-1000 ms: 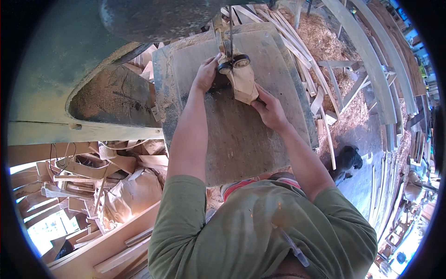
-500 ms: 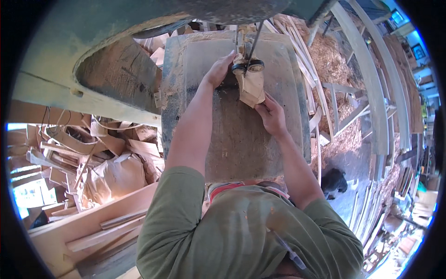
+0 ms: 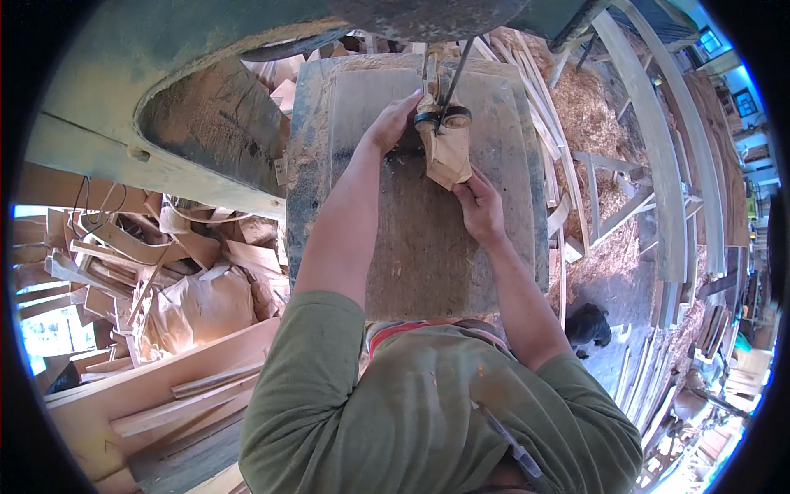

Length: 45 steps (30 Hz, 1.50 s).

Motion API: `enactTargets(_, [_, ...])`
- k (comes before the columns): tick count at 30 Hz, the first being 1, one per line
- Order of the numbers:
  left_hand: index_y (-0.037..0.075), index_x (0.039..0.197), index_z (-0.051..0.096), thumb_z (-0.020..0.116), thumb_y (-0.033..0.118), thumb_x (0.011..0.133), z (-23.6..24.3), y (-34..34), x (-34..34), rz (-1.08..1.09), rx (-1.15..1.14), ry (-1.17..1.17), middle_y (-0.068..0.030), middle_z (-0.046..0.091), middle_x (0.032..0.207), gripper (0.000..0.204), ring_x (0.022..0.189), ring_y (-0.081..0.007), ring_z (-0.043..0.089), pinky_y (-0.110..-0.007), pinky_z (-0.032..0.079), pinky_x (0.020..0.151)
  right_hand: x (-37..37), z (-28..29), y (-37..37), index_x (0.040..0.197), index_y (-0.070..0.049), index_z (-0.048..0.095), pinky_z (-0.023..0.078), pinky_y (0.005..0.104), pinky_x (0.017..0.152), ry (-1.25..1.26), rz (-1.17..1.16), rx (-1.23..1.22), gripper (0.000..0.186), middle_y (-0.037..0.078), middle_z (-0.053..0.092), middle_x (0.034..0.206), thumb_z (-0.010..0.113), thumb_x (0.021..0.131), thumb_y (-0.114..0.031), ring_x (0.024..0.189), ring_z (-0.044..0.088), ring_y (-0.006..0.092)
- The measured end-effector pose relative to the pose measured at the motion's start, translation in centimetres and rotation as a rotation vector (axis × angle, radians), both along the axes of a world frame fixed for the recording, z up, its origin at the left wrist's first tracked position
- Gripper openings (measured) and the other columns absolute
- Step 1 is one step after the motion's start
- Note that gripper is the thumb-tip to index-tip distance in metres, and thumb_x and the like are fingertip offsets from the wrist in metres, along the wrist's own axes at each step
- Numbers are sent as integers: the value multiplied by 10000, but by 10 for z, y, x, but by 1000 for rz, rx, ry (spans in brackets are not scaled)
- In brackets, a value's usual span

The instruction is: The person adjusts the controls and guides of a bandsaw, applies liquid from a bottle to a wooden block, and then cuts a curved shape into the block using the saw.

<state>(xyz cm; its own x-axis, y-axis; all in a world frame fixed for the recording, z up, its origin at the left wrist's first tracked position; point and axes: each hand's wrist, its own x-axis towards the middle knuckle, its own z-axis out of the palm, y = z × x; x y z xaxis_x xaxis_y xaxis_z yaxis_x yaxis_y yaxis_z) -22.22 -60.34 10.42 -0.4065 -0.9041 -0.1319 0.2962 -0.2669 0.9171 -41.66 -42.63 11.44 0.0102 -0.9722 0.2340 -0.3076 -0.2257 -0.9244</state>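
Note:
A pale wooden block point(image 3: 448, 156) with angled faces lies on the worn bandsaw table point(image 3: 411, 272), under the saw's blade guide point(image 3: 443, 120). At its near right corner my right hand point(image 3: 480, 211) pinches the block between thumb and fingers. My left hand point(image 3: 395, 125) reaches along the block's far left side, its fingers closed in against it beside the guide. The guide hides the left fingertips in part, along with the block's far end. A thin dark rod point(image 3: 459, 74) slants down to the guide.
The saw's big pale green frame point(image 3: 90, 148) arches over the left and top. Heaped wood offcuts point(image 3: 123, 255) and a tan sack point(image 3: 202, 309) lie at left. Long boards point(image 3: 671, 165) and sawdust point(image 3: 580, 99) are at right, with a black animal-like shape point(image 3: 587, 325) on the floor.
The block sits very slightly farther in under the guide, both hands keeping their hold. Otherwise the whole view has only shifted a little.

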Motion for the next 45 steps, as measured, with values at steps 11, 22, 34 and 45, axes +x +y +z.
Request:
enactTargets(11, [4,1222,695,546,431,1031,-5,-4,7,23,112,57,-63,704,1195,491,1116,-164,609,-324,415,1023,-7,-3,-2,1404,-5,559,422,342,1092,65,5,-18,440,183,581,1432,614,969,-33,1335,550,328])
enactTargets(22, [2,1200,696,576,388,1021,2,0,4,22,113,71,-69,703,1195,442,1103,-156,620,-316,462,983,-7,-8,-3,1394,-1,565,450,353,1064,64,-32,-14,441,192,599,1402,636,963,-65,1304,577,336])
enactTargets(34, [2,1224,691,537,372,1036,0,-1,7,12,51,51,-67,708,1197,442,1109,-165,622,-327,432,1014,-2,-5,0,1240,-19,666,466,325,1000,65,-86,-13,273,130,664,1273,636,975,-76,1172,631,267])
enactTargets(45, [5,1189,705,531,391,1041,17,15,3,115,-128,-49,-46,722,1146,448,1035,-151,640,-313,444,982,-1,-5,0,1204,-13,680,485,301,918,84,-99,18,250,120,686,1121,657,965,-81,1039,656,242])
